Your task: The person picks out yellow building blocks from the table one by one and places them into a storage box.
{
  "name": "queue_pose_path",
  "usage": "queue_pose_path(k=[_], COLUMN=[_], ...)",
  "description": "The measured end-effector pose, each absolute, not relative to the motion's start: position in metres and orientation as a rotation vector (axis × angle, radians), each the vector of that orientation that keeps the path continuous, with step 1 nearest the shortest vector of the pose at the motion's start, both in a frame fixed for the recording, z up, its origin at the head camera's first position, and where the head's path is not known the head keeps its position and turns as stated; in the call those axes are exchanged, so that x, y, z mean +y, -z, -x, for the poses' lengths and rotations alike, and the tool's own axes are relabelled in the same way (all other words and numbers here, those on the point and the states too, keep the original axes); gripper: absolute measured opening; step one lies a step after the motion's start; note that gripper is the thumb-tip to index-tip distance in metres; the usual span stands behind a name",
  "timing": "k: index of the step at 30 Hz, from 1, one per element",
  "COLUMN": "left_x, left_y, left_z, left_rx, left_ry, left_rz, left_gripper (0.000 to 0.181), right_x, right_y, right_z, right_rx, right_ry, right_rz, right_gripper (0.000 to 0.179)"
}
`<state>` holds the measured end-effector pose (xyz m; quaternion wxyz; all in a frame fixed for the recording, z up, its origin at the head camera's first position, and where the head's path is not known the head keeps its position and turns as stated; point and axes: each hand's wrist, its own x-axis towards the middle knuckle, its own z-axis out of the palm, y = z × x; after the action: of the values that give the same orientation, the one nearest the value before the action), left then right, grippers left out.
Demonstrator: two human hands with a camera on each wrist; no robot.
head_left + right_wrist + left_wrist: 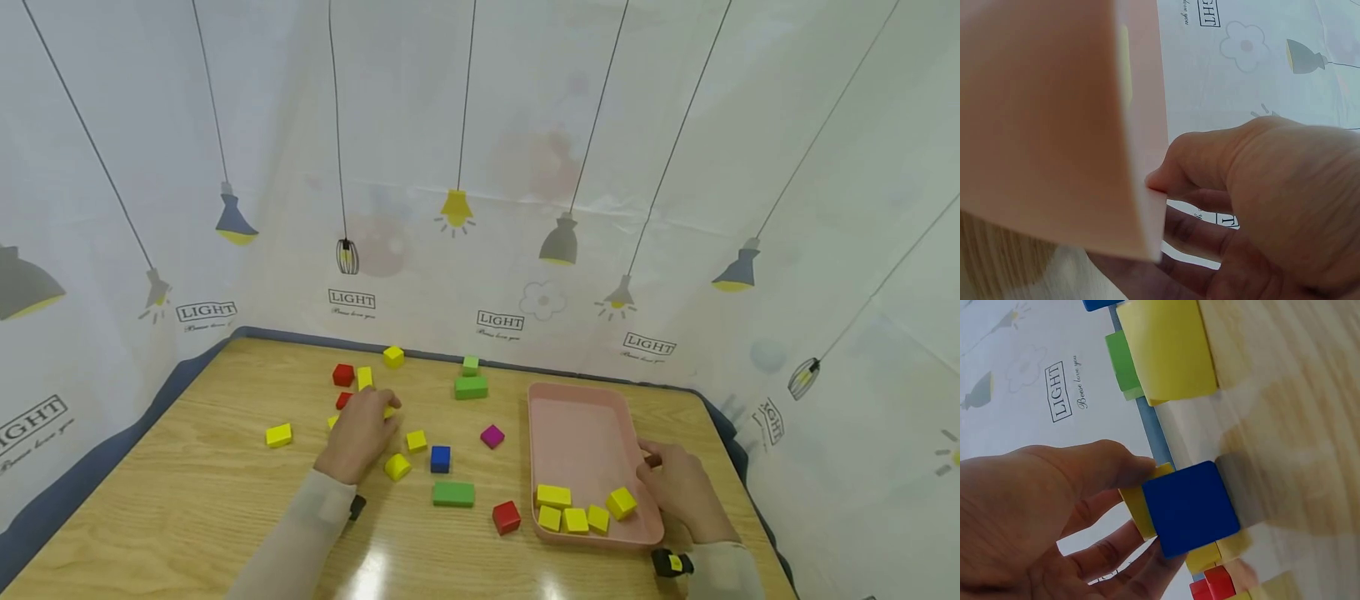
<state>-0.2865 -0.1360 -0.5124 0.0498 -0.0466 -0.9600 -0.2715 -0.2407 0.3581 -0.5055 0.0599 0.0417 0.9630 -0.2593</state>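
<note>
My left hand point(360, 433) is among the scattered blocks on the left of the table, pinching a yellow block point(1137, 509) between thumb and fingers. In the left wrist view a blue block point(1191, 509) stands nearer the camera and hides part of that yellow one. At the right, my right hand point(678, 483) grips the long side of a pink tray point(581, 429), thumb on the rim point(1152, 178) and fingers on the outside. Several yellow blocks point(575, 521) lie at the near end inside the tray.
Around the left hand are other yellow blocks point(278, 435) and red blocks point(342, 375). Between hand and tray lie green blocks point(453, 494), a magenta block point(492, 436) and a red cube point(506, 517). A printed curtain point(420, 283) borders the wooden table's far edge.
</note>
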Motion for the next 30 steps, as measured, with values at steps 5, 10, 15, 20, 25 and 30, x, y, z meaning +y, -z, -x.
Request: queue_pose_path(k=[5,10,15,20,25,30], left_x=[-0.133,-0.128,-0.124,-0.118,-0.113,-0.106], left_y=[0.511,0.509,0.507,0.504,0.502,0.498], left_z=[0.286,0.286,0.285,0.284,0.283,0.282], left_rx=[-2.915,-2.905,-2.865,-2.860,-2.840,-2.798], left_ry=[0.849,0.870,0.898,0.931,0.944,0.920], left_rz=[0.141,0.141,0.184,0.210,0.263,0.337], left_gripper=[0.025,0.028,0.029,0.030,0.029,0.024], right_x=[0.357,0.358,0.358,0.358,0.358,0.358], right_y=[0.506,0.505,0.505,0.504,0.504,0.504], right_z=[0.242,0.241,0.240,0.240,0.240,0.240], right_rx=[2.904,2.908,2.913,2.917,2.910,2.906], right_ry=[0.781,0.781,0.788,0.797,0.795,0.792], right_rz=[-0.150,-0.140,-0.132,-0.127,-0.140,-0.149], right_gripper=[0.060,0.060,0.060,0.060,0.059,0.059])
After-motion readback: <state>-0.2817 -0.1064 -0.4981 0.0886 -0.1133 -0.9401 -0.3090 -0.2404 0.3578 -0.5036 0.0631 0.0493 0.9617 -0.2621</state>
